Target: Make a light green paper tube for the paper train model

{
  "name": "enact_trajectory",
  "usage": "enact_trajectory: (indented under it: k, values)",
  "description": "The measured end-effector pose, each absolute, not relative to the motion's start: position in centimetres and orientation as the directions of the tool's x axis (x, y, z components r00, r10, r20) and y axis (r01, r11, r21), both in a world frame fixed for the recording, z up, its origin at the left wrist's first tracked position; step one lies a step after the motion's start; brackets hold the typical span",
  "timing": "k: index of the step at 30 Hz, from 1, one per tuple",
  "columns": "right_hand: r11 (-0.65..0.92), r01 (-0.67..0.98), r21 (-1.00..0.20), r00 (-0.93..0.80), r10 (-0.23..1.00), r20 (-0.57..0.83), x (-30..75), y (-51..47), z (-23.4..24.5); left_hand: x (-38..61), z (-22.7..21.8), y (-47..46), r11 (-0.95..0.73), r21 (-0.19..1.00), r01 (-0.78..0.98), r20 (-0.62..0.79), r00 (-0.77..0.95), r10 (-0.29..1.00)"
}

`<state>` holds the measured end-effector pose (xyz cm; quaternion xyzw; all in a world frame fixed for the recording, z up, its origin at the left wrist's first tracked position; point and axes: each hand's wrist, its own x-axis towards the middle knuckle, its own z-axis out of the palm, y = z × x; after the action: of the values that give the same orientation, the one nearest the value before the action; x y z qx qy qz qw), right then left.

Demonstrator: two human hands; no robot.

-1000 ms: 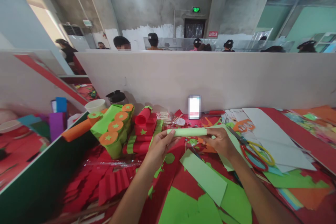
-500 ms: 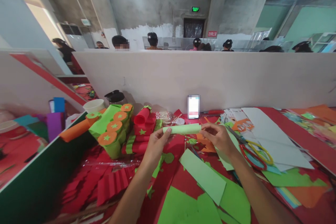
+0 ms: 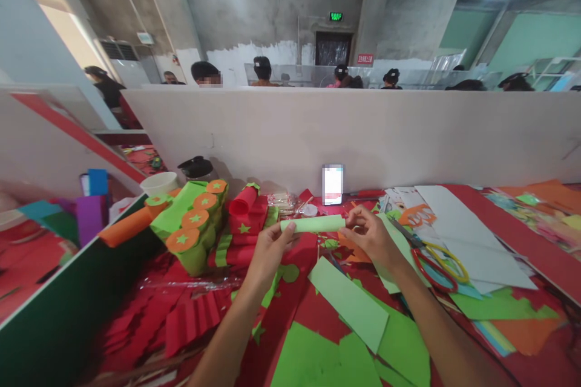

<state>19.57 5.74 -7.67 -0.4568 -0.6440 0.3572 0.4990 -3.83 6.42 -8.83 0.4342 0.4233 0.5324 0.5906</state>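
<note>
A pale green rolled paper tube (image 3: pixel 318 224) is held level between my hands above the table. My left hand (image 3: pixel 275 240) grips its left end, thumb on top. My right hand (image 3: pixel 365 231) has its fingers closed at the tube's right end. Below lies a flat strip of pale green paper (image 3: pixel 349 302), overlapping brighter green sheets (image 3: pixel 318 357). Left of my hands stand green paper rolls topped with orange discs and stars (image 3: pixel 195 224), beside red paper rolls with green trim (image 3: pixel 245 217).
Scissors with red and yellow handles (image 3: pixel 440 266) lie on the right near white sheets (image 3: pixel 472 236). A lit phone (image 3: pixel 333 184) leans against the white partition (image 3: pixel 363 133). A green-sided divider (image 3: pixel 68 302) runs along the left. Red folded paper strips (image 3: pixel 195 320) lie front left. People sit beyond the partition.
My right hand's fingers have shifted slightly at the right end of the tube. The whole view has drifted a little; the left hand keeps its hold.
</note>
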Motion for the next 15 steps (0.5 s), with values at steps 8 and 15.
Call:
enact_trajectory:
  k: [8,15]
  values:
    - [0.319,0.301,-0.899,-0.059,0.947,0.317,19.73,5.7,-7.48,-3.86,-8.82,6.56,0.033,0.977,-0.211,-0.019,0.065,0.998]
    - [0.262,0.305,-0.916,-0.113,0.965,0.238,20.17,6.15,-7.81,-3.98,-9.59,6.83,0.002,0.992,-0.128,0.007,0.067,0.998]
